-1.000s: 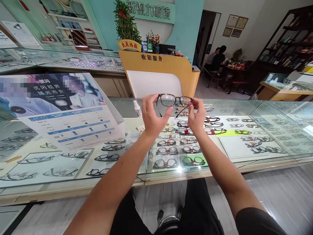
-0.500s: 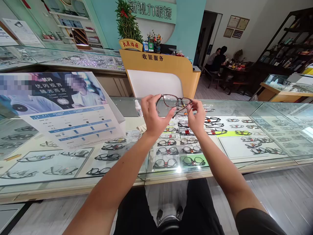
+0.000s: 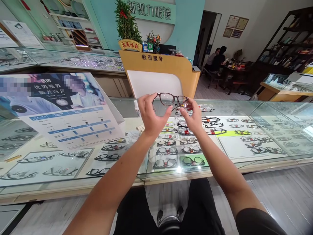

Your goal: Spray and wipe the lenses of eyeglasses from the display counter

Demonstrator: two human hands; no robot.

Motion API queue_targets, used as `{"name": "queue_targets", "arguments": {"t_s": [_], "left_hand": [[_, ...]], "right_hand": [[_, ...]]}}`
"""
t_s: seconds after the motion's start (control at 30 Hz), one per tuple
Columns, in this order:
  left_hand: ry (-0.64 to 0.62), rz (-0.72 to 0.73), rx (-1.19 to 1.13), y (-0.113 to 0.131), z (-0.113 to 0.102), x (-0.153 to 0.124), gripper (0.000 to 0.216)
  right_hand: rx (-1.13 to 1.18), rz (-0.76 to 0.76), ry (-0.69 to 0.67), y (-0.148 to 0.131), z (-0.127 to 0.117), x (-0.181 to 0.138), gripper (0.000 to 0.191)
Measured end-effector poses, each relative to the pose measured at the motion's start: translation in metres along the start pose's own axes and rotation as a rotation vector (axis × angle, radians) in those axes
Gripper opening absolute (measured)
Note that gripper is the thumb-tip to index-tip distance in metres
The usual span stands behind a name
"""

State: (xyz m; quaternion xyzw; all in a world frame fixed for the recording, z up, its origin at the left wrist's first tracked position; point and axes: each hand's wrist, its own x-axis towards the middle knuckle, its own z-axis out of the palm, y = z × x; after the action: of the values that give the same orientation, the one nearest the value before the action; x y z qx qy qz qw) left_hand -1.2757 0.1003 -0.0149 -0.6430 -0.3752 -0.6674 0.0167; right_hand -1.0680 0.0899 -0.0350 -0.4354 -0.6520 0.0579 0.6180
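A pair of dark-framed eyeglasses (image 3: 174, 100) is held up above the glass counter, its lenses side by side. My left hand (image 3: 152, 115) grips it at the left end of the frame, thumb stretched under the lens. At the other end, my right hand (image 3: 192, 116) pinches the frame by the hinge, partly hiding that corner. A small white bottle (image 3: 137, 108) stands on the counter just left of my left hand. Below both hands, several rows of eyeglasses (image 3: 167, 150) lie inside the glass display counter (image 3: 220, 107).
A large folded poster card (image 3: 80, 120) stands on the counter at left. Beyond is a wooden cashier desk (image 3: 156, 62) with a plant (image 3: 128, 26) on it. Two people (image 3: 216, 58) sit at a table in the back right. A smaller glass case (image 3: 286, 83) stands at far right.
Both hands have moved slightly left with the eyeglasses. My right thumb has come up nearer the lower rim of the right lens.
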Motion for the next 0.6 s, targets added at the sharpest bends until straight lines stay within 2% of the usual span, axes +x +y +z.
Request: {"name": "queue_targets", "arguments": {"t_s": [0.23, 0.6], "left_hand": [[-0.028, -0.015, -0.032, -0.002, 0.005, -0.003, 0.066], [-0.099, -0.101, -0.111, -0.015, 0.019, -0.015, 0.059]], "right_hand": [[-0.045, -0.046, 0.115, -0.001, 0.002, 0.0, 0.052], [-0.177, -0.195, 0.291, -0.004, -0.002, 0.002, 0.057]]}}
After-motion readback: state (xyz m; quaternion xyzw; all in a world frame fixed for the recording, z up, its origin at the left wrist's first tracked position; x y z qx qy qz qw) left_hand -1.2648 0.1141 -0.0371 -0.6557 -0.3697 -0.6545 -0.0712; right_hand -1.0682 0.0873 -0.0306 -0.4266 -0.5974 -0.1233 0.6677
